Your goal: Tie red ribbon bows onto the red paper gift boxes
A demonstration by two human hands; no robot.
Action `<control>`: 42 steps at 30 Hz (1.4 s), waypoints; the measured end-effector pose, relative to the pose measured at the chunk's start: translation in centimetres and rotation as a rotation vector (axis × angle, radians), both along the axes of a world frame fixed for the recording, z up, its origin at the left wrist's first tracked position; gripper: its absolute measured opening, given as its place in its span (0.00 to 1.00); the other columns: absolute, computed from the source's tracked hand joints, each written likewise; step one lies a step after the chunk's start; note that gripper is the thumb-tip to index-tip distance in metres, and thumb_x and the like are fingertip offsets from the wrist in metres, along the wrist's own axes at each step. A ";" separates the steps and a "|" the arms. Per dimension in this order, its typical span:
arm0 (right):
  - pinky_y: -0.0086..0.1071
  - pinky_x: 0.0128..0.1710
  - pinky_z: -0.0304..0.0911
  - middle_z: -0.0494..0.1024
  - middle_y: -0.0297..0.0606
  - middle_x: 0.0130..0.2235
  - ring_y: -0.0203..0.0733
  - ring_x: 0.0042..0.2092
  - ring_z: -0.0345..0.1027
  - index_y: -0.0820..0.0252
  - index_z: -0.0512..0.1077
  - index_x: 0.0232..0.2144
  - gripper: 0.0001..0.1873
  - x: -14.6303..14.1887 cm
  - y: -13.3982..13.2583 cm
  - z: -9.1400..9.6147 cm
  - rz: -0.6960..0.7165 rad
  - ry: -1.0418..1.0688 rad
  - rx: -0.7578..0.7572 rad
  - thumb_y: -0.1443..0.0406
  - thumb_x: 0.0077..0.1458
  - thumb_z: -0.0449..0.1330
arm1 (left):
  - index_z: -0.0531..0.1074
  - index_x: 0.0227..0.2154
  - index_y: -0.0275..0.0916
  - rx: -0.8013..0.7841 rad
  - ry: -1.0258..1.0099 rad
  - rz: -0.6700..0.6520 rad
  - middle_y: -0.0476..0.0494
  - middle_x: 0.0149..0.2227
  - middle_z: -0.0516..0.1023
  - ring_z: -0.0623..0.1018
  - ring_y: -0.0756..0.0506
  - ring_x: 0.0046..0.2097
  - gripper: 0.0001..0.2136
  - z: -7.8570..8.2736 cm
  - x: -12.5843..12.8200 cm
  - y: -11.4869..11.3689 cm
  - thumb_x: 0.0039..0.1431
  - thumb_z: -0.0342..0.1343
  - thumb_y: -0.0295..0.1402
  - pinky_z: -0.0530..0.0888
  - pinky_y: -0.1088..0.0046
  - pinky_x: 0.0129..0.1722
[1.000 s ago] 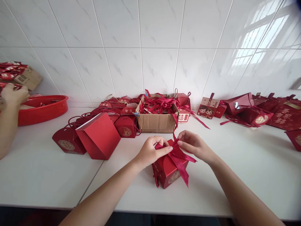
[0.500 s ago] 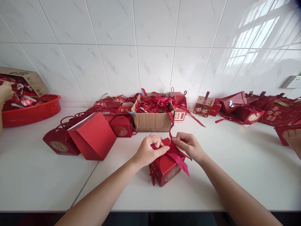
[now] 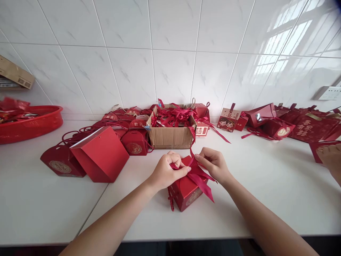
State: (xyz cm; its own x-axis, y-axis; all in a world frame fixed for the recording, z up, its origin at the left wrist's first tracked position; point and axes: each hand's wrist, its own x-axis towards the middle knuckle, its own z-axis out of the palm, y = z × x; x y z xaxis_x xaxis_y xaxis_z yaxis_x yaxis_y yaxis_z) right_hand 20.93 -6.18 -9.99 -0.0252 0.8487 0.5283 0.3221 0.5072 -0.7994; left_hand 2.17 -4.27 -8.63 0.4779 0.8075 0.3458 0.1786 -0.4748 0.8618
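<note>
Near the front edge, a small red box [image 3: 184, 196] is sitting on the white surface [image 3: 145, 222], a corded tassel [image 3: 172, 203] hanging at its left side. The left hand [image 3: 165, 171] is pinching a crimson ribbon [image 3: 201, 182] at the box top; the right hand [image 3: 213, 164] is pinching it just beside, the hands themselves keeping apart. Ribbon ends are draping over the box's right side. Farther left, a plain red carton [image 3: 102, 154] is standing against a gold-emblem box [image 3: 59, 167]; at right, another person's hand [image 3: 330, 156] is overlapping a dark red box [image 3: 314, 152]. Behind, an open cardboard box [image 3: 172, 138] is brimming with ribbons [image 3: 178, 118]. A red basin [image 3: 32, 128] is resting far left, before the tiled wall [image 3: 173, 28].
</note>
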 end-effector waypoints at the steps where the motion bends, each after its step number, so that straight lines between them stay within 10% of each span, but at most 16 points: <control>1: 0.29 0.24 0.50 0.60 0.30 0.20 0.32 0.23 0.52 0.60 0.61 0.16 0.19 0.0 0.0 0.0 -0.009 -0.006 0.009 0.60 0.54 0.58 | 0.45 0.17 0.42 -0.002 0.002 0.003 0.48 0.21 0.68 0.72 0.41 0.43 0.22 0.0 0.0 0.0 0.47 0.59 0.32 0.67 0.66 0.41; 16: 0.28 0.24 0.52 0.62 0.30 0.20 0.32 0.24 0.52 0.61 0.67 0.22 0.22 1.2 0.8 0.4 0.035 0.046 -0.189 0.49 0.55 0.56 | 0.48 0.17 0.41 0.028 -0.008 0.057 0.47 0.26 0.69 0.70 0.44 0.38 0.21 -0.3 -0.1 -0.1 0.54 0.57 0.36 0.66 0.69 0.39; 23: 0.31 0.30 0.62 0.69 0.37 0.30 0.37 0.30 0.62 0.57 0.70 0.39 0.07 3.4 -5.0 2.0 -0.096 -0.290 0.149 0.65 0.58 0.54 | 0.50 0.17 0.41 0.003 -0.041 0.034 0.47 0.28 0.71 0.70 0.45 0.39 0.19 -0.2 -0.1 -0.5 0.55 0.55 0.36 0.66 0.70 0.41; 32: 0.34 0.30 0.63 0.72 0.38 0.33 0.39 0.32 0.64 0.57 0.69 0.44 0.16 0.9 -7.7 -3.2 -0.233 -0.646 0.545 0.76 0.55 0.57 | 0.45 0.17 0.41 0.065 -0.011 0.073 0.47 0.26 0.73 0.71 0.45 0.39 0.22 -0.4 0.1 -0.5 0.51 0.57 0.33 0.67 0.69 0.40; 42: 0.40 0.38 0.69 0.70 0.47 0.45 0.46 0.43 0.67 0.57 0.64 0.52 0.20 0.0 -7.2 -3.4 -0.303 -0.745 0.471 0.71 0.57 0.57 | 0.45 0.16 0.41 0.065 -0.012 0.087 0.48 0.26 0.73 0.72 0.45 0.39 0.22 -0.5 -0.1 -0.2 0.52 0.57 0.34 0.68 0.70 0.40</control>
